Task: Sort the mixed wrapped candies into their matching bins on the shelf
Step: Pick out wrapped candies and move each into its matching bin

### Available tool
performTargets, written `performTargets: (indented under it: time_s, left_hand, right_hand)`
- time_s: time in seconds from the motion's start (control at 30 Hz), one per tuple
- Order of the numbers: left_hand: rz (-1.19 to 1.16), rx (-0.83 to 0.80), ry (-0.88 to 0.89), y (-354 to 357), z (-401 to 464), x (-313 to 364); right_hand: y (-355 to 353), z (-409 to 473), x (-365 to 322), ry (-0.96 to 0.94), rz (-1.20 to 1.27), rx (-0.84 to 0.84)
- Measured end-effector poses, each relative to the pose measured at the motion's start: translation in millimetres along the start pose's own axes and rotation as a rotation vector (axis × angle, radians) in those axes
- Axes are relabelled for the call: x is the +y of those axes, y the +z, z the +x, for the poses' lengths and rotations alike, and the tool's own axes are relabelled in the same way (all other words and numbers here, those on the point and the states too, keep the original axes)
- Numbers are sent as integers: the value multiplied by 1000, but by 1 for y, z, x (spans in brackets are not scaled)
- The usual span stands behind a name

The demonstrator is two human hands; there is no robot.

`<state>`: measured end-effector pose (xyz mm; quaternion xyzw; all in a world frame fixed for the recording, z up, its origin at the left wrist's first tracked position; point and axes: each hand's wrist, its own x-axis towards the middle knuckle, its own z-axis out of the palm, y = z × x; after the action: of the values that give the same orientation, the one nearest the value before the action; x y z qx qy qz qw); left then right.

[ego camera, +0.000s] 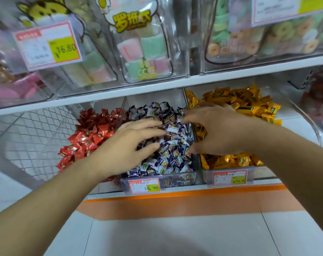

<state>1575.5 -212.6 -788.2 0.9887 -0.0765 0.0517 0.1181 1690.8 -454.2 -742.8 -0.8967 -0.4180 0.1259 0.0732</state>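
- Both hands over the middle bin (179, 177), frame centre, among purple candies (172, 145).
- Left hand (131, 143): fingers straight, spread, holding nothing.
- Right hand (217, 128): fingers loosely extended; motion blur, probably empty.
- Red bin (86, 133) lies left, nearer the left hand; yellow bin (240, 108) right.

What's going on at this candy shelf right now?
A person is reaching both hands into the middle bin of purple-and-white wrapped candies on the lower shelf. The left hand lies spread over the pile with straight fingers; the right hand hovers over the bin's right side, fingers loosely spread. Neither clearly holds a candy. Red candies fill the bin to the left, yellow candies the one to the right.
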Motion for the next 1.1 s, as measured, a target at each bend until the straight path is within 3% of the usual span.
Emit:
performTargets:
  time_s: [0.13, 0.23, 0.4, 0.67, 1.1]
  left_hand:
    - [16, 181, -175, -2, -52, -22]
    - [16, 114, -268, 0, -71, -37]
    - [-75, 103, -291, 5, -73, -37]
    - [-111, 49, -309, 1, -77, -37]
    - [-168, 30, -336, -1, -76, -29]
  right_hand:
    - [8, 7, -18, -123, -26, 75]
    - [23, 26, -45, -214, 5, 110]
    - [68, 66, -80, -280, -7, -17]
    - [87, 86, -79, -169, -205, 43]
    - [55, 80, -65, -6, -153, 163]
